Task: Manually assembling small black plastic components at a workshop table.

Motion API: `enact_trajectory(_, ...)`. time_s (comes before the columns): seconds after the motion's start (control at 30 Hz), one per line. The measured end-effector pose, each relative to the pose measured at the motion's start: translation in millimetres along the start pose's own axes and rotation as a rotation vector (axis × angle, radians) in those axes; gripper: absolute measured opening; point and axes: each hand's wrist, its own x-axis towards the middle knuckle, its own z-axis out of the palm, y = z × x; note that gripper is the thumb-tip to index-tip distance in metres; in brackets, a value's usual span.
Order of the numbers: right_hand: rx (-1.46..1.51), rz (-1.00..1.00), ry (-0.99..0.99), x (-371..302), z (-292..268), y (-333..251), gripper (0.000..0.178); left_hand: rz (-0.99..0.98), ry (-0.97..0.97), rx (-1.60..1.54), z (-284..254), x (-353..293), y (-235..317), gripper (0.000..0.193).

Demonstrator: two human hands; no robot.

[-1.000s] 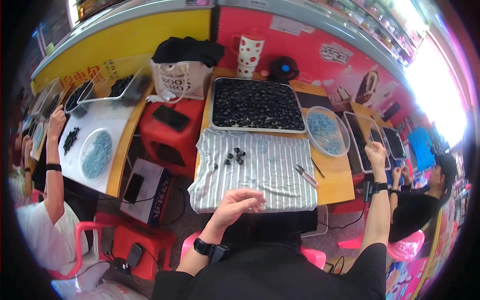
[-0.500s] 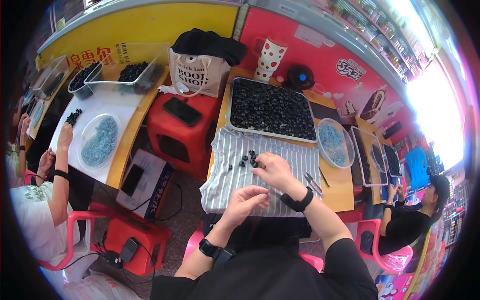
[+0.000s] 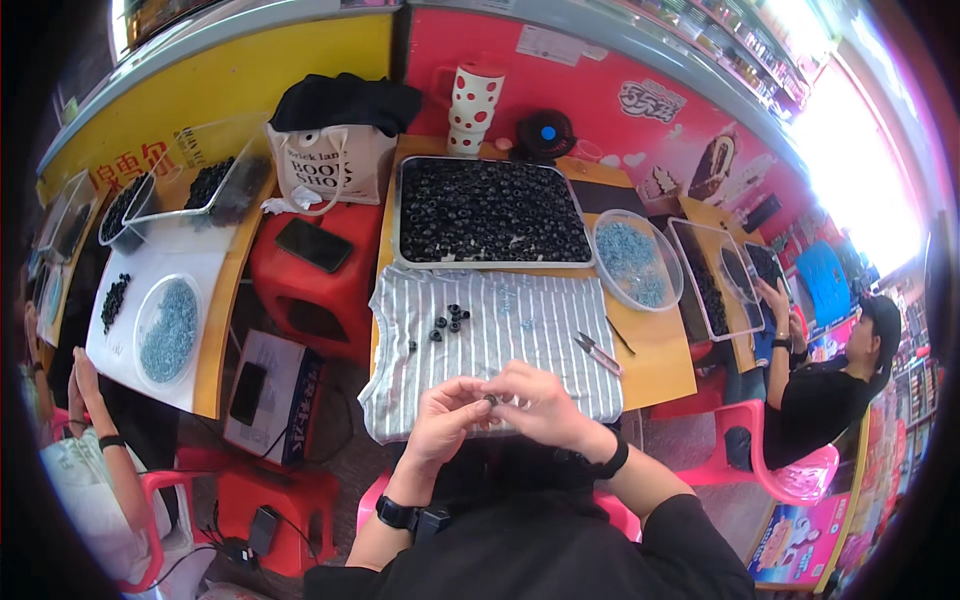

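Two bare hands, the left hand (image 3: 447, 413) and the right hand (image 3: 541, 402), meet at lower centre, fingers of both drawn nearly closed on a small dark piece (image 3: 491, 399); their exact grip is too small to tell. A light, steady pinch by one hand while the other works, kept above the striped cloth (image 3: 550, 350), would suit so small an item. At upper centre, a silver tray (image 3: 495, 265) holds many black pieces (image 3: 490, 205); right of it, a clear round tub (image 3: 672, 262) holds pale blue bits (image 3: 625, 248).
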Motion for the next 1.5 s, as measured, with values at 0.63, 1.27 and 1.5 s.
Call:
enact_trajectory(0.63, -0.6, 0.344, 0.113, 75.9, -59.3, 119.4, 0.017, 0.05, 0.021, -0.137, -5.7, -0.9, 0.5, 0.019)
enact_trajectory(1.27, -0.121, 0.017, -0.129, 4.5, -8.6, 2.3, 0.008, 0.101, -0.053, -0.036, -3.2, 0.8, -3.2, 0.021)
enact_trajectory(1.5, -0.099, 0.133, -0.155, 9.6, -3.7, 3.9, 0.016, 0.075, -0.101, -0.095, -8.0, -1.0, 1.3, 0.019)
